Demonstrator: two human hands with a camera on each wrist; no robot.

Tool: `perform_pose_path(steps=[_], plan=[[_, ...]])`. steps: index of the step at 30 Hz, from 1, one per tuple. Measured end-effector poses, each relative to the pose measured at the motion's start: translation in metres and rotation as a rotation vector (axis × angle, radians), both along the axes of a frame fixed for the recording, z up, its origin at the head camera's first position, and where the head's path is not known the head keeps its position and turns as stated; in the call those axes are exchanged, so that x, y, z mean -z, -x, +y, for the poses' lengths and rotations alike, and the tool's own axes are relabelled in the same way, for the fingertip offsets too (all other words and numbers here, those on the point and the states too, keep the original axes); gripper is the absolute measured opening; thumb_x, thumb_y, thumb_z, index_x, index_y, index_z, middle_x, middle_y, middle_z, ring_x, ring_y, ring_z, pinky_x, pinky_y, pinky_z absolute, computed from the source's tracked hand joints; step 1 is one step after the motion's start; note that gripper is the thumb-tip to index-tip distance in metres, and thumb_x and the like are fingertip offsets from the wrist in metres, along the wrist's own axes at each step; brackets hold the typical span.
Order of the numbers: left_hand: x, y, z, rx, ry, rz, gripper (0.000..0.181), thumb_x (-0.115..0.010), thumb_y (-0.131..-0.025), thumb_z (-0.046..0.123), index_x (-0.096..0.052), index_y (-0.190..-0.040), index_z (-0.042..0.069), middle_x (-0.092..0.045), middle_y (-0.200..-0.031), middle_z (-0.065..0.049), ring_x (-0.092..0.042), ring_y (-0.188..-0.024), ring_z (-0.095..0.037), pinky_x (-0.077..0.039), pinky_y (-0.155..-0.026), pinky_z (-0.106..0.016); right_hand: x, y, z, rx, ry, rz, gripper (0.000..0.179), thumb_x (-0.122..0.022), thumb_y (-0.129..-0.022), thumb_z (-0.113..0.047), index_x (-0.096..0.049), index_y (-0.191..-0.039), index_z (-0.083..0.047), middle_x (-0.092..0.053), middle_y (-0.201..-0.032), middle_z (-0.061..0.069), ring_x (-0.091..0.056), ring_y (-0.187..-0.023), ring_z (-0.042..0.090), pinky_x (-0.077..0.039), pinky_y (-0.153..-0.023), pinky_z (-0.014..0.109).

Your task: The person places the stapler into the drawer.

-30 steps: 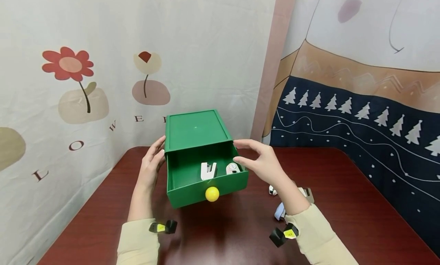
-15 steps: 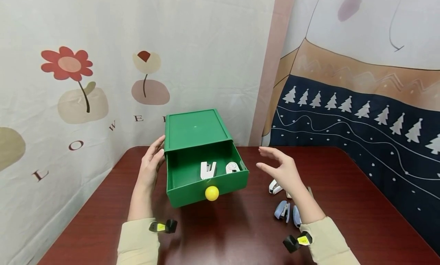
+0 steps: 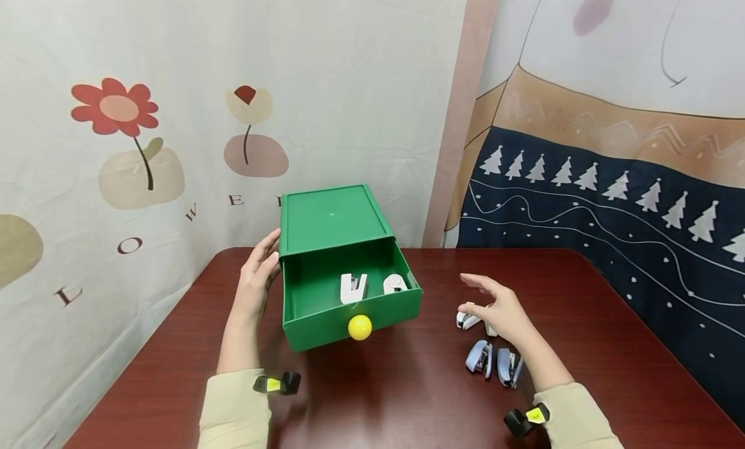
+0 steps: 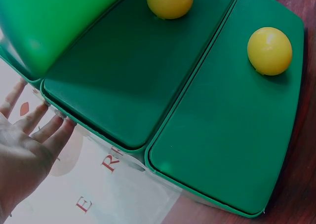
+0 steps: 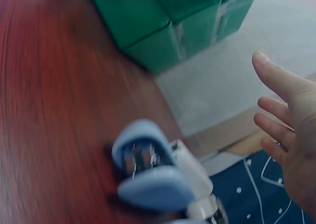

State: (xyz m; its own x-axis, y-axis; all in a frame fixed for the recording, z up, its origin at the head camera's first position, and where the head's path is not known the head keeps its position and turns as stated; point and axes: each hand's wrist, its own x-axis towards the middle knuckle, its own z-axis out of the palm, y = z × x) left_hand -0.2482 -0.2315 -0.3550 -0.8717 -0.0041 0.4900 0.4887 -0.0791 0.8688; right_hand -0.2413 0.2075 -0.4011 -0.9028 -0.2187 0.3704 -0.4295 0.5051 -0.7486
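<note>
A green drawer cabinet [image 3: 332, 219] stands on the table with its top drawer [image 3: 323, 332] pulled out by a yellow knob [image 3: 359, 327]. Inside the drawer lie a white stapler [image 3: 353, 288] and a small white item with a round top [image 3: 395, 283]. My left hand [image 3: 256, 281] rests its fingers along the cabinet's left side. To the right of the cabinet, my bare right hand [image 3: 502, 312] hovers, thumb and fingers apart, over a white stapler [image 3: 467, 319] and a partly hidden pale item [image 3: 491, 330]. Nearer me are two blue staplers, one left [image 3: 479, 358], one right [image 3: 509, 367].
In the left wrist view the cabinet's lower drawer fronts [image 4: 217, 120] carry yellow knobs too. A dark red wooden table [image 3: 407, 397] bears everything. Printed cloth [image 3: 349, 99] hangs behind it, and navy tree-patterned cloth [image 3: 611, 242] along the right.
My right hand has left the drawer's right side and moved right and toward me, over the staplers, uncovering the blue ones. My left hand stays at the cabinet.
</note>
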Motion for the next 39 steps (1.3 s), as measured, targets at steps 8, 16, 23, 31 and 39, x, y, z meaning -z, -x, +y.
perform_pose_path(steps=[8,16,23,31,39], plan=[[-0.002,-0.001,0.000,-0.005,0.005,-0.002,0.047,-0.044,-0.102,0.018,-0.037,-0.147,0.006,-0.038,-0.146,-0.011,-0.041,-0.129,-0.017,-0.039,-0.095,-0.025,0.016,0.011,0.014,-0.044,-0.057,-0.095,0.063,-0.080,-0.079,-0.017,-0.055,-0.136,-0.012,-0.053,-0.133,0.014,-0.057,-0.092,0.031,-0.048,-0.072,0.036],[-0.001,-0.002,0.000,-0.001,0.005,-0.004,0.048,-0.043,-0.102,0.018,-0.036,-0.147,0.005,-0.037,-0.147,-0.011,-0.038,-0.131,-0.018,-0.038,-0.095,-0.025,0.028,0.020,0.022,-0.101,-0.061,-0.188,0.066,-0.082,-0.077,-0.020,-0.054,-0.136,-0.007,-0.051,-0.136,0.014,-0.045,-0.121,0.032,-0.040,-0.092,0.050],[0.000,-0.003,0.002,-0.006,0.023,-0.021,0.048,-0.043,-0.103,0.019,-0.035,-0.148,0.006,-0.038,-0.145,-0.011,-0.041,-0.128,-0.016,-0.038,-0.096,-0.026,0.035,0.026,0.029,-0.127,-0.146,-0.184,0.066,-0.081,-0.078,-0.023,-0.055,-0.134,-0.003,-0.052,-0.134,0.015,-0.045,-0.121,0.034,-0.040,-0.093,0.052],[-0.002,-0.003,0.001,-0.018,0.017,-0.017,0.047,-0.043,-0.103,0.019,-0.037,-0.148,0.007,-0.041,-0.143,-0.010,-0.043,-0.126,-0.017,-0.037,-0.098,-0.030,0.035,0.034,0.033,-0.128,-0.217,-0.197,0.063,-0.081,-0.077,-0.027,-0.058,-0.132,-0.004,-0.053,-0.133,0.017,-0.049,-0.113,0.032,-0.043,-0.090,0.048],[-0.001,-0.001,0.001,-0.013,0.011,-0.022,0.048,-0.043,-0.103,0.019,-0.036,-0.148,0.006,-0.040,-0.143,-0.009,-0.043,-0.125,-0.016,-0.038,-0.096,-0.029,0.041,0.040,0.035,-0.134,-0.257,-0.192,0.061,-0.082,-0.076,-0.025,-0.061,-0.129,-0.004,-0.055,-0.130,0.017,-0.049,-0.111,0.027,-0.043,-0.089,0.045]])
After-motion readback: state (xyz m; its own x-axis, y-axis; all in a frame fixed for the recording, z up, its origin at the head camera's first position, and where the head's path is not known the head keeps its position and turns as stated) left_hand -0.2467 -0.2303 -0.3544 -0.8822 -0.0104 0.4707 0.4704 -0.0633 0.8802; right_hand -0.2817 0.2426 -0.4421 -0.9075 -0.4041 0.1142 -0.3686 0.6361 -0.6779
